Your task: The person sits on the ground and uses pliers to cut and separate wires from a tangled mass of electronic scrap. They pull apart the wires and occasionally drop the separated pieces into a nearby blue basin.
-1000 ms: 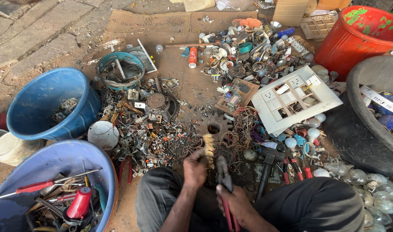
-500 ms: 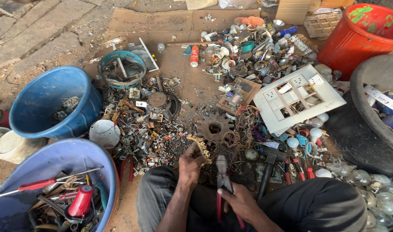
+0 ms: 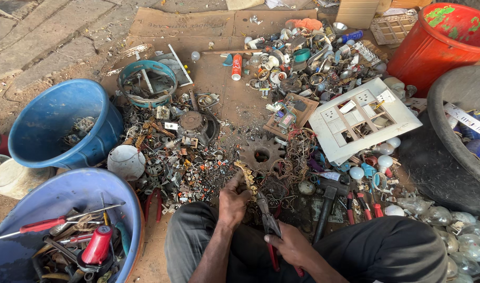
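From my remote seat, the left hand [image 3: 233,202] is clenched around the lower end of a brass-coloured toothed strip [image 3: 247,177]. The strip rises from between its thumb and fingers and leans away over the scrap. The right hand [image 3: 291,246] is closed on the red handles of a pair of pliers [image 3: 269,226]. The pliers' dark nose points up toward the left fingers and sits just beside them, below the strip. I cannot tell whether the nose actually bites the strip or only rests against it.

What has changed over the last second is that the strip stood nearly upright above the left fingers and now tilts back and to the left. The left hand has drifted slightly that way as well. The right hand has slid lower, so more of the pliers shows between the 2 hands. Neither hand has let go.

I judge this to be a re-angling of the strip against the pliers, not a release, so the work on the strip looks to be still under way.

Just beyond the left fingertips lies a rusty gear [image 3: 261,154]. To the right of the right fingers lies a black hammer [image 3: 327,209], untouched. Further out past it is a white switch plate [image 3: 364,118].
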